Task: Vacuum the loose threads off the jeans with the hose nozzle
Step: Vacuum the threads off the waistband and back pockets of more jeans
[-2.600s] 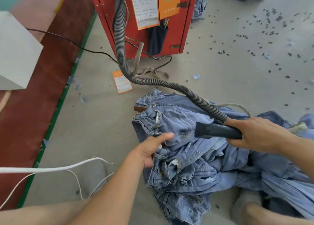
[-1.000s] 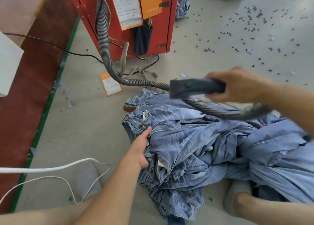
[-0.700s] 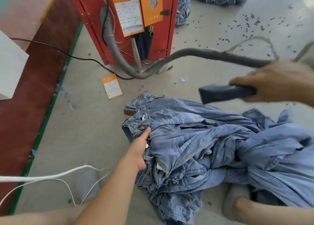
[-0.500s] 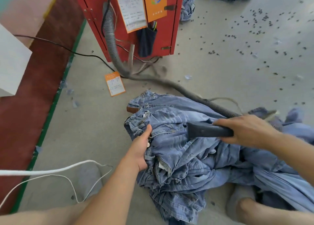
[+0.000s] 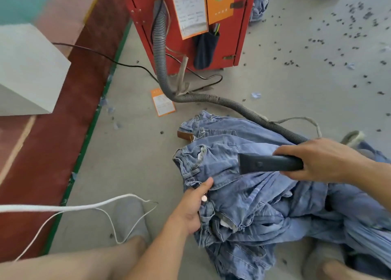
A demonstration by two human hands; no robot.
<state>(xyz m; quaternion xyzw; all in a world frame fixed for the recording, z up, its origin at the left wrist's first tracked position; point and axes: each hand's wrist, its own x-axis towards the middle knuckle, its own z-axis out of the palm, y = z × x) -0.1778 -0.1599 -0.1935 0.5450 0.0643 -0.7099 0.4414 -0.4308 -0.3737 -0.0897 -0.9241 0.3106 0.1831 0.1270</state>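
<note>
A heap of light blue jeans (image 5: 254,199) lies crumpled on the grey floor in front of me. My left hand (image 5: 193,205) grips the waistband of the top pair at the heap's left edge, thumb on top of the denim. My right hand (image 5: 321,159) grips the black hose nozzle (image 5: 266,163), whose flat mouth points left and rests on the denim near the waistband. The grey ribbed hose (image 5: 211,100) runs from the nozzle across the floor up into the red vacuum cabinet (image 5: 190,24).
An orange tag (image 5: 163,102) lies on the floor beside the hose. A white cord (image 5: 84,207) loops over the floor by my left foot (image 5: 131,220). A white box (image 5: 27,68) sits left on the red strip. Dark scraps dot the floor at right.
My right hand swung the nozzle up off the heap and out to the right, then brought it back down onto the denim near the waistband. My left hand kept its grip.
</note>
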